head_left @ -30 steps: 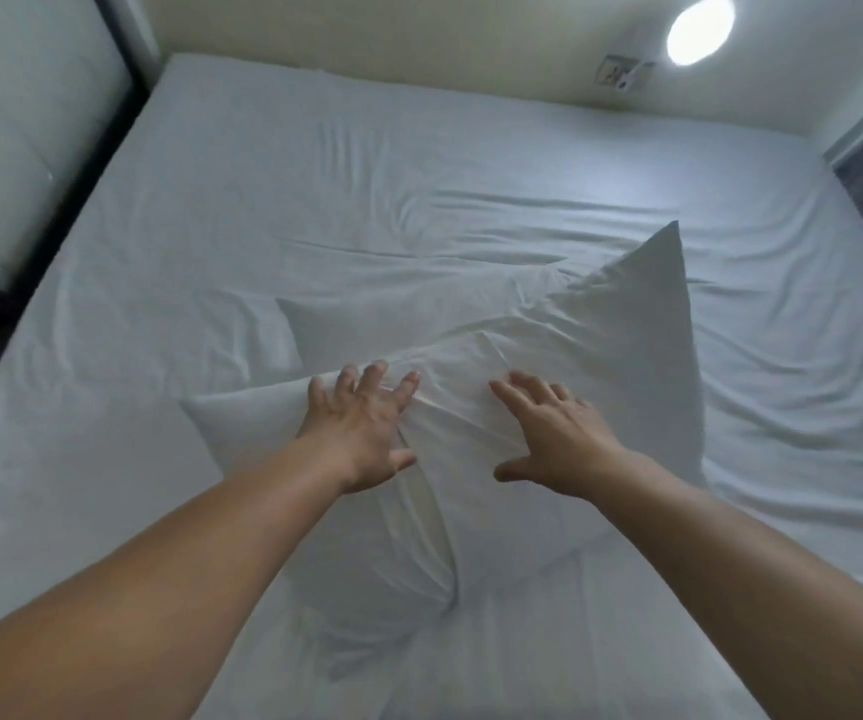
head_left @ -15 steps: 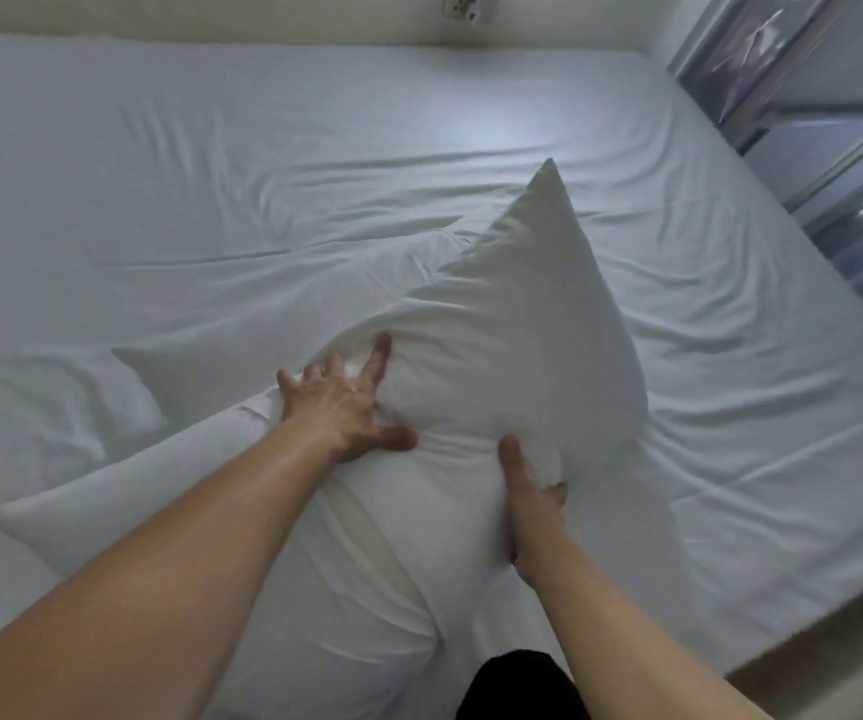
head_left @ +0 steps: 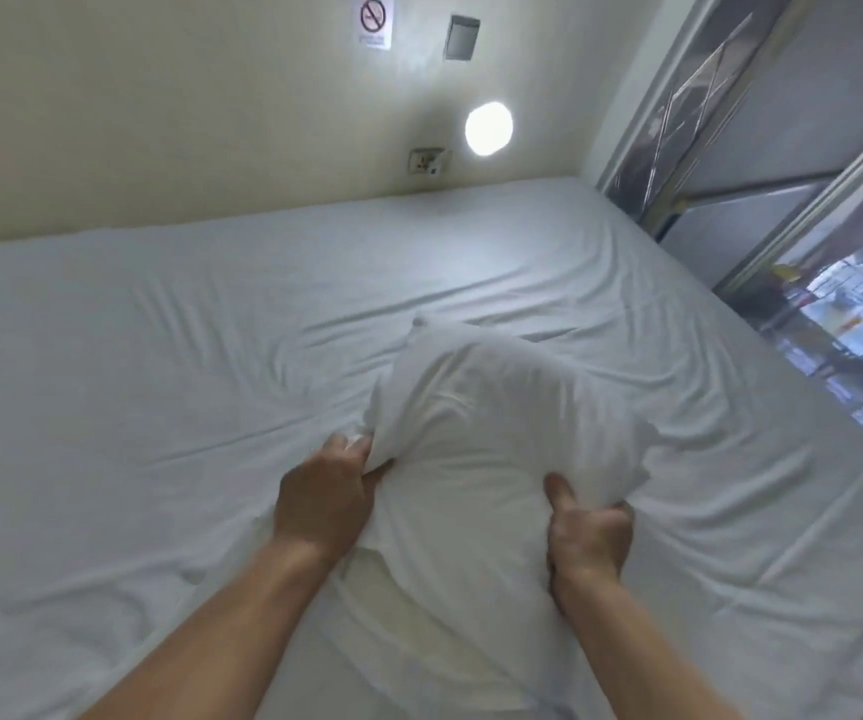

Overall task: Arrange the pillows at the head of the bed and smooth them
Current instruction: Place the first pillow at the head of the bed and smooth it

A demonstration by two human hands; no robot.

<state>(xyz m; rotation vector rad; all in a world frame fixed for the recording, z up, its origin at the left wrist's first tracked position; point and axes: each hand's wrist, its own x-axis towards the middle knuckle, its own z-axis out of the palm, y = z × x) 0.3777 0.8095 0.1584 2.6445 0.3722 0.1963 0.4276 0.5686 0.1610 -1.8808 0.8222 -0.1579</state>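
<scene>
Hands grip a white pillow [head_left: 491, 423] from both sides: the left hand [head_left: 325, 498] is closed on its left edge, the right hand [head_left: 587, 535] is clamped on its lower right edge, thumb on top. The pillow is bunched above the middle of the bed [head_left: 159, 356], whose sheet is wrinkled. A round lamp [head_left: 489, 128] glows on the wall beyond.

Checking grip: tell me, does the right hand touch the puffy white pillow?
Touching. The head view shows the right hand pinching the puffy white pillow, thumb on top.
</scene>
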